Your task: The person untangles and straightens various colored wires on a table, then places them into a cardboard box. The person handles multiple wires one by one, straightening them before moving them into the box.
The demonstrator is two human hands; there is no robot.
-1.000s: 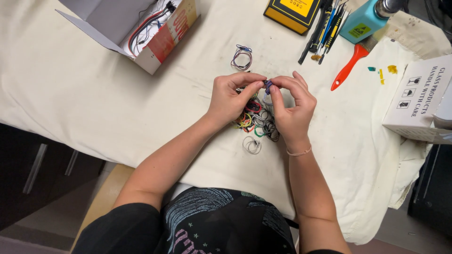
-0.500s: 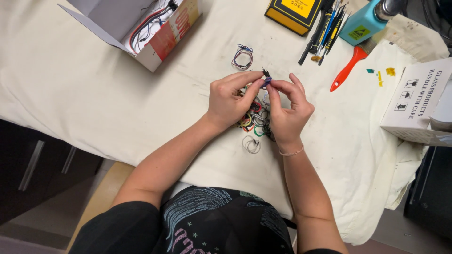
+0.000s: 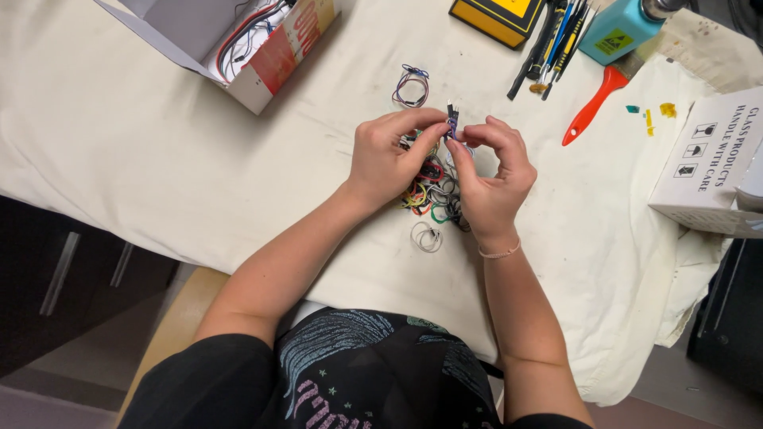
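Observation:
My left hand (image 3: pixel 389 155) and my right hand (image 3: pixel 493 175) meet above the cloth-covered table (image 3: pixel 143 151), both pinching a small purple connector piece (image 3: pixel 451 121) between fingertips. Under the hands lies a heap of coloured wire loops (image 3: pixel 429 195), red, yellow, green and grey. A small grey coil (image 3: pixel 426 237) lies just nearer to me than the heap. A separate bundle of purple and dark wires (image 3: pixel 410 86) rests on the cloth beyond my hands.
An open cardboard box (image 3: pixel 262 48) with wires stands at the back left. At the back right are a yellow device (image 3: pixel 497 17), several pens and tools (image 3: pixel 552 44), a teal bottle (image 3: pixel 624 28) and an orange-handled tool (image 3: pixel 592 107). A white carton (image 3: pixel 711 163) sits at the right edge.
Both hands have lifted slightly and shifted away from me with the small piece; the fingers have regripped it. The wire heap stays put.

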